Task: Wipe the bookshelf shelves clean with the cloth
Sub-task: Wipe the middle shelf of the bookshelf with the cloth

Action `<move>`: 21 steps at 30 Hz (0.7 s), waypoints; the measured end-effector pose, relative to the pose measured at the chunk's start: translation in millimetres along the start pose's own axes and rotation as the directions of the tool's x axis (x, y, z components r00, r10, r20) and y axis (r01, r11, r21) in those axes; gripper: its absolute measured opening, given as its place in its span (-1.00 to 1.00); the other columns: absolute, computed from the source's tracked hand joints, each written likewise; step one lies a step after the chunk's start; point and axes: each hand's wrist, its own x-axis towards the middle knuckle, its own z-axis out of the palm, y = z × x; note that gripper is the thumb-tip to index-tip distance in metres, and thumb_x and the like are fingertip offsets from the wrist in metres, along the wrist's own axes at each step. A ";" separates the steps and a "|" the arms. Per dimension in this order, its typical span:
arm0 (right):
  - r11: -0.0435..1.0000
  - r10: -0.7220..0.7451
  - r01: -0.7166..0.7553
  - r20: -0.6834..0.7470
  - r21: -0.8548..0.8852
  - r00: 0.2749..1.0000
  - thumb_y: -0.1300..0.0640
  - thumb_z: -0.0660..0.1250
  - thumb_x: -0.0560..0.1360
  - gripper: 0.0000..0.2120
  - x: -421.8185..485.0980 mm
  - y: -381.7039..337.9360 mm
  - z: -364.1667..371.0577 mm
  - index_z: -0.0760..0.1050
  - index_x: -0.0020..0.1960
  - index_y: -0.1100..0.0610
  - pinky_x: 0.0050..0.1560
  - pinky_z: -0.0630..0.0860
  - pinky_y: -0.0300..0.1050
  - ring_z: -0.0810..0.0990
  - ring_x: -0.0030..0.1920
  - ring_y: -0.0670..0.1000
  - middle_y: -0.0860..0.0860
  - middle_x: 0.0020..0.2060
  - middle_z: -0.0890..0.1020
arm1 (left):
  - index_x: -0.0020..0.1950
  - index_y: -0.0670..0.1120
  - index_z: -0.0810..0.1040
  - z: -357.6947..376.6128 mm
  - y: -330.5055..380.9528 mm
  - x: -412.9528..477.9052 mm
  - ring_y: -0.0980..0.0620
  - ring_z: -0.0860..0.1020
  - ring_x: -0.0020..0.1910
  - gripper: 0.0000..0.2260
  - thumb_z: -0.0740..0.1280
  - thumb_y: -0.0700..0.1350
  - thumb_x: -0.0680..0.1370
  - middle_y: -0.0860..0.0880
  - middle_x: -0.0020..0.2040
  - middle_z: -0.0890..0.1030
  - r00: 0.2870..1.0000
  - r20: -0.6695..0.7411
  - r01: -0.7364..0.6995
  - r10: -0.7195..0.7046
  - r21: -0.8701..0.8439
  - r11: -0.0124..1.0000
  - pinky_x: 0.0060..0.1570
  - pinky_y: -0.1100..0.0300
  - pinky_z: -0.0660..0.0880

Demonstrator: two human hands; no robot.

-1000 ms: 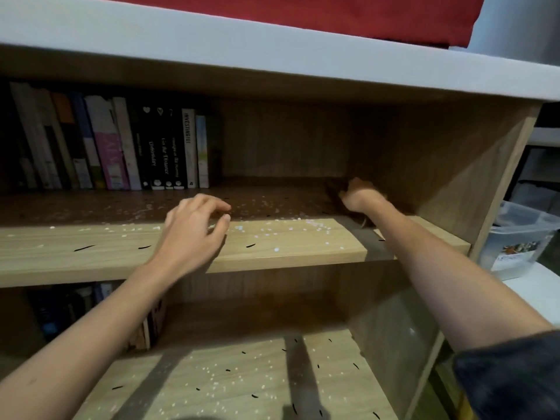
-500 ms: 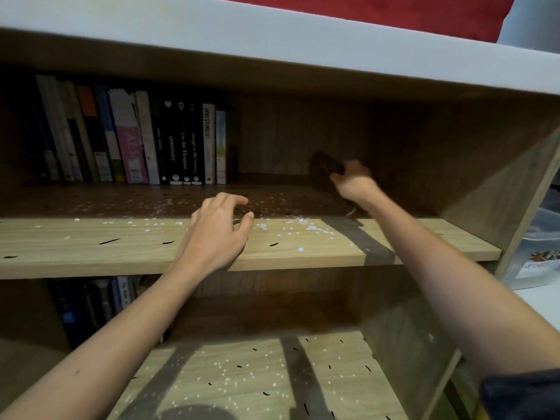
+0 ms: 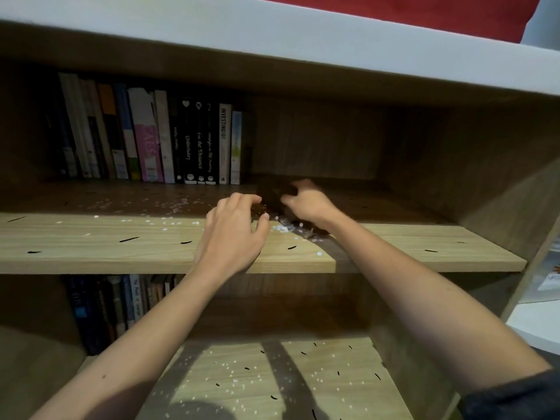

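Note:
A wooden bookshelf fills the view. Its upper shelf (image 3: 91,244) carries white crumbs and short black specks. My right hand (image 3: 306,204) presses a dark brown cloth (image 3: 272,197) onto this shelf, just right of the middle, with a small heap of white crumbs (image 3: 285,228) at the cloth's near edge. My left hand (image 3: 233,234) rests on the shelf's front part right beside the cloth, fingers curled and apart, holding nothing. The lower shelf (image 3: 242,380) is also strewn with white crumbs and black specks.
A row of upright books (image 3: 151,137) stands at the back left of the upper shelf. More books (image 3: 118,304) stand at the left of the lower shelf. The shelf's right side panel (image 3: 500,183) is close by. A white surface (image 3: 536,322) lies beyond it.
My right hand has dragged the cloth from the back right corner leftward and toward the front, gathering crumbs. My left hand stays on the shelf, and the two hands have come close together.

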 end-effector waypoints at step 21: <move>0.992 -0.123 0.114 0.169 0.059 0.978 0.13 0.18 0.56 -0.85 -16.5 -20.3 -14.0 0.46 0.11 0.03 -0.37 0.44 -0.30 0.53 -0.27 -0.07 0.04 -0.13 0.60 | 0.34 -0.04 0.36 1.0 -5.5 -2.3 0.07 0.30 0.32 -0.68 0.13 -0.06 0.59 0.03 0.28 0.43 0.989 -0.149 -0.025 0.013 -0.075 0.997 0.38 0.12 0.10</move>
